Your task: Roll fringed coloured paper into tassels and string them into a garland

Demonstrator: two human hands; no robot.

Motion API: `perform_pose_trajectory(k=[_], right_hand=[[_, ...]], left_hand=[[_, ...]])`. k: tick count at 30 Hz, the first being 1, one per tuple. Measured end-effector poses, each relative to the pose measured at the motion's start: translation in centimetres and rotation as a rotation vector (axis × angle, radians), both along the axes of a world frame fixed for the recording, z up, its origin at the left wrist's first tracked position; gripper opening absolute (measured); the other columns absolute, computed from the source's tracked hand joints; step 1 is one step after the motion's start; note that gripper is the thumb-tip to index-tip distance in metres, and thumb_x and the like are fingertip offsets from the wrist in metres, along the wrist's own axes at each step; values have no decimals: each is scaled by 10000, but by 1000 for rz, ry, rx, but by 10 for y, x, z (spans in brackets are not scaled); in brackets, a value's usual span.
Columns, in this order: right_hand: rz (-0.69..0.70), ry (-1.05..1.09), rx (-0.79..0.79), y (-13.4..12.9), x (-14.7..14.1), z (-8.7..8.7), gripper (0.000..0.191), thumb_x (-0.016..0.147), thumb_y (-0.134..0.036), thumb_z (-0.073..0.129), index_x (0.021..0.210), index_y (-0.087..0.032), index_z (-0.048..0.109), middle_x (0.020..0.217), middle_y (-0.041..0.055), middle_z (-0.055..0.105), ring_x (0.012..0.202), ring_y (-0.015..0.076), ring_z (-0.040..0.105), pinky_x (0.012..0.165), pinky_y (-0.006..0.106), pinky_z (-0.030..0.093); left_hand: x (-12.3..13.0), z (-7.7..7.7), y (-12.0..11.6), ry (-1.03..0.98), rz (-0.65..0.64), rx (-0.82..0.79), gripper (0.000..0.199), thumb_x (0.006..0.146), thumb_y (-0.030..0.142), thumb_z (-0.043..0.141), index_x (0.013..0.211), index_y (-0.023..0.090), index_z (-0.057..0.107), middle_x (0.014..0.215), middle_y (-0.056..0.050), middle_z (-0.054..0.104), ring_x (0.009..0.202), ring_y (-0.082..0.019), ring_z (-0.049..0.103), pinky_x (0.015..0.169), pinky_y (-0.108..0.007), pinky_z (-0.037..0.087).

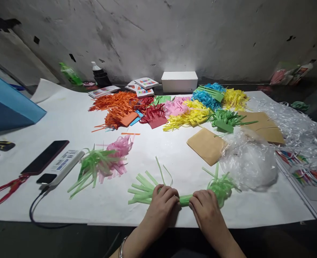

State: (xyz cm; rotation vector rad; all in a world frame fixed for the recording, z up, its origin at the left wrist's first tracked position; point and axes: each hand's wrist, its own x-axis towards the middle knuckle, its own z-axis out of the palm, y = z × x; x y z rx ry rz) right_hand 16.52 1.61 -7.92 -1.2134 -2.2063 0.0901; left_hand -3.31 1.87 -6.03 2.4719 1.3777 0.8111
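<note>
Near the front edge of the white-covered table lies a light green fringed tissue paper tassel (185, 200), its plain middle band running between my hands. My left hand (164, 202) is closed over the band's left part, with cut strips fanning out beyond it. My right hand (205, 206) closes over the right part, beside a crumpled bunch of fringe. The fingers of both hands curl over the paper, so their tips are hidden. To the left rests another tassel pair, a green fringed piece (96, 161) overlapping a pink fringed piece (119, 152).
Orange (121, 105), red, pink, yellow (190, 114), blue and green fringed tissue bundles lie along the back before a white box (179, 81). Brown paper (207, 145) and clear plastic (251, 161) are at right. A phone (45, 157) and a cabled power bank (63, 166) lie left.
</note>
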Motion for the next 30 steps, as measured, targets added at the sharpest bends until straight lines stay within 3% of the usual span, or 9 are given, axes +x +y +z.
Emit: perform_pose_trajectory(k=[4,8,13,16,18,26,30], right_hand=[[-111,-64,-43,7,3,2,226,1002,-170,415,836,-211,562,824,36,579,820,227,521,903,429,334],[-135,-96,-60,17,3,4,213,983,-188,461,788,-205,545,773,42,549,776,234,482,836,423,338],[75,-81,-41,20,11,10,196,927,-73,459,929,-216,592,912,30,608,876,205,534,949,406,338],[192,-60,-81,12,17,14,111,919,-125,522,926,-210,592,915,24,608,892,202,536,958,388,358],[206,-42,-115,5,20,14,33,904,-207,615,923,-206,587,907,22,607,889,213,530,963,410,350],[231,-82,-79,-13,22,8,158,883,-341,698,947,-225,612,852,1,620,849,214,539,962,443,327],[265,-41,7,-22,23,4,70,955,-206,582,902,-196,625,769,0,616,777,184,543,903,406,357]], left_hand=[[7,2,-3,19,163,-35,188,934,115,467,811,199,582,924,-51,658,880,-231,560,877,-450,356],[12,1,0,69,278,-31,133,859,90,542,788,195,581,928,-60,644,875,-246,565,866,-458,363],[6,1,0,56,80,10,201,878,38,554,915,220,630,950,-26,680,923,-224,577,950,-457,334],[3,0,-4,49,-17,11,167,870,94,625,976,222,635,910,-11,688,919,-221,575,972,-460,324],[3,-1,-8,38,-60,16,143,844,159,697,957,223,637,901,-8,692,911,-221,572,950,-445,339],[6,1,-18,24,-145,-21,194,773,201,795,854,222,619,885,21,699,908,-202,573,967,-433,348],[3,2,-23,9,-200,4,86,874,171,690,884,240,639,878,23,707,910,-185,587,993,-432,351]])
